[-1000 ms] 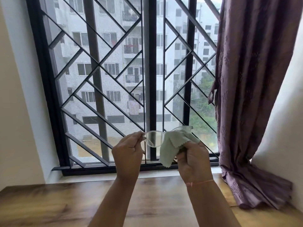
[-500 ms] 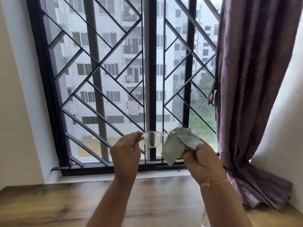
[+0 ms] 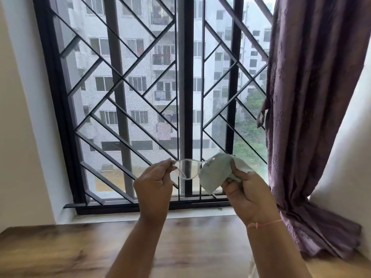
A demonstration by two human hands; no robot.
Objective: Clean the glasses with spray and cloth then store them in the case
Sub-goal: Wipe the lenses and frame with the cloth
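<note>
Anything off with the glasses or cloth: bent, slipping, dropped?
Nothing stands out. The left hand pinches the glasses by one end, roughly level; the right hand holds the cloth wrapped over the other lens.

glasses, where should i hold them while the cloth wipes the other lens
Probably the frame's outer end by the hinge, from the left, where the left hand pinches the glasses. The right hand has the cloth wrapped over the right lens, so that corner keeps fingers off the bare lens.
</note>
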